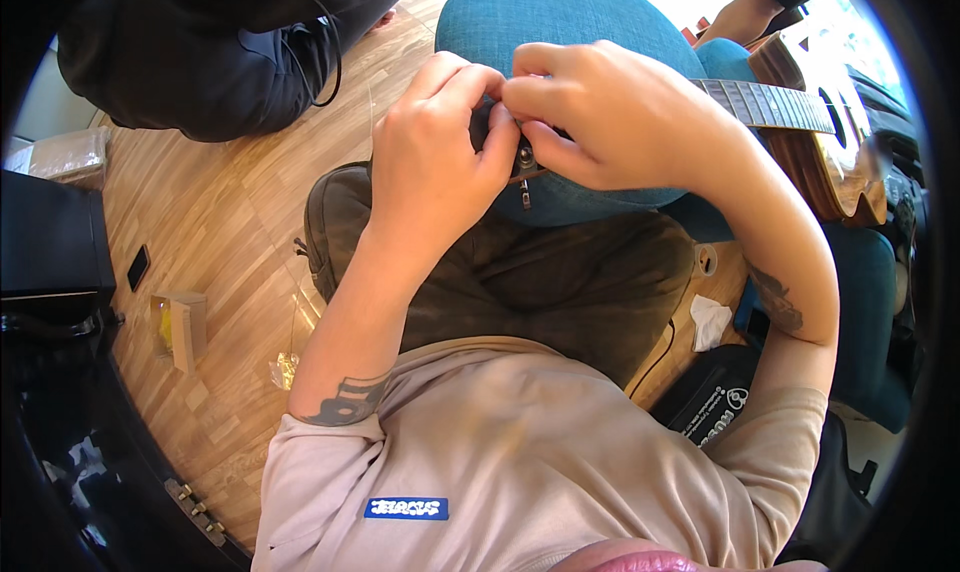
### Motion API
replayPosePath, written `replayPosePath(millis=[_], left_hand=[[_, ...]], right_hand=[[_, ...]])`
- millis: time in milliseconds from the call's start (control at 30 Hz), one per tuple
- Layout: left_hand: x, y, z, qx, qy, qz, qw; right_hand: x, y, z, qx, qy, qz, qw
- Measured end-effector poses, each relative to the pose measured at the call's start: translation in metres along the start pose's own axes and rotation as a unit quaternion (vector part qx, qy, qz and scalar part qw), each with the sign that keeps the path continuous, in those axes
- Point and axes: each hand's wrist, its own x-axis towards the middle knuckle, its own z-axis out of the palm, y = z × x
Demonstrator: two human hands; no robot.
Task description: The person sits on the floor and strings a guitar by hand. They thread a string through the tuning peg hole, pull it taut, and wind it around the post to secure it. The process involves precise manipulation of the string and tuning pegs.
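Note:
My left hand (435, 137) and my right hand (610, 107) meet over the headstock (525, 162) of an acoustic guitar (850, 187). Both have their fingers bent and pinched together, the fingertips nearly touching. What lies between them is too small or too covered to make out. Below the fingertips a metal tuning peg (526, 194) pokes out; my hands cover most of the headstock. The guitar's fretboard (770, 105) comes out from behind my right forearm, and its wooden body is at the right. Under the headstock is a round teal cushioned seat (570, 27).
A person in black clothing (200, 52) is at the upper left. On the wooden floor lie a phone (138, 268), an opened small cardboard box (182, 330) and a crumpled white tissue (711, 324). A shiny black case (90, 442) stands at the left edge.

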Motion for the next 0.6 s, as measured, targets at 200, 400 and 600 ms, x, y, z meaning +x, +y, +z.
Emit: replayPosePath(millis=[200,400,600], left_hand=[[0.001,0.003,-0.001,0.006,-0.01,-0.006,1.0],[0.0,0.005,-0.002,0.003,-0.003,-0.007,1.0],[-0.002,0.005,-0.003,0.0,-0.003,-0.013,1.0]], right_hand=[[-0.019,-0.018,0.004,-0.019,0.027,0.054,0.998],[-0.022,-0.017,0.013,0.014,0.077,0.087,0.993],[-0.022,-0.009,0.01,0.049,0.05,0.075,0.995]])
